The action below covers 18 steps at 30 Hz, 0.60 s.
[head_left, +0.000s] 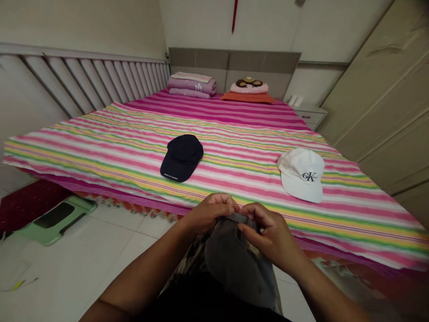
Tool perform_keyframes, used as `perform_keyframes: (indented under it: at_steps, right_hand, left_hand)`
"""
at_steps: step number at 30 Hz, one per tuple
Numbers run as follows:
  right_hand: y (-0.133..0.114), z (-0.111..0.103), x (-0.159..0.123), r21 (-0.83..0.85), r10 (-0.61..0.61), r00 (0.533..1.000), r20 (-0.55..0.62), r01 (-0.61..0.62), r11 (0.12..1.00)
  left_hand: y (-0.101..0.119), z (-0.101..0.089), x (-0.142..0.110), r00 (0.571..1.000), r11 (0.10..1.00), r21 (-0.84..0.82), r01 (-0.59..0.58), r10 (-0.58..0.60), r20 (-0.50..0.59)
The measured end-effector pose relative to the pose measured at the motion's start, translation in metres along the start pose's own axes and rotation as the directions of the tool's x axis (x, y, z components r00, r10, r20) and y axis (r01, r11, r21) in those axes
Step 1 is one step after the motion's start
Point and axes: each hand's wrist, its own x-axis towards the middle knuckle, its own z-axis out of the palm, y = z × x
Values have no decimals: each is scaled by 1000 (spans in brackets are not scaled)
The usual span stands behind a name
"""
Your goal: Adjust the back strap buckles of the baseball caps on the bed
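Note:
A grey cap [231,257] hangs close to my body, its back strap [238,218] uppermost. My left hand [214,212] pinches one end of that strap between thumb and fingers. On the other side, my right hand [268,230] grips the strap by the cap's rear opening, thumb below and fingers above. Ahead on the bed lies a navy cap [184,152] with small white lettering on its brim. Farther right rests a white cap [303,172] with dark letters on its front.
The bed [234,167] has a striped cover. Folded purple bedding [192,85] and a pink pillow [250,88] sit by the headboard [214,58]. A green stool [55,221] stands on the tiled floor at left; a metal railing [100,80] runs along the bed's left side.

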Motion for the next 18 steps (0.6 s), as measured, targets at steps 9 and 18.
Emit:
perform_keyframes:
  at_steps: [9, 18]
  right_hand:
    - [5, -16, 13, 576, 228, 908, 352, -402, 712]
    - [3, -16, 16, 624, 245, 935, 256, -354, 697]
  left_hand:
    - [3, 0, -2, 993, 999, -48, 15, -9, 118]
    - [4, 5, -1, 988, 979, 163, 121, -135, 80]
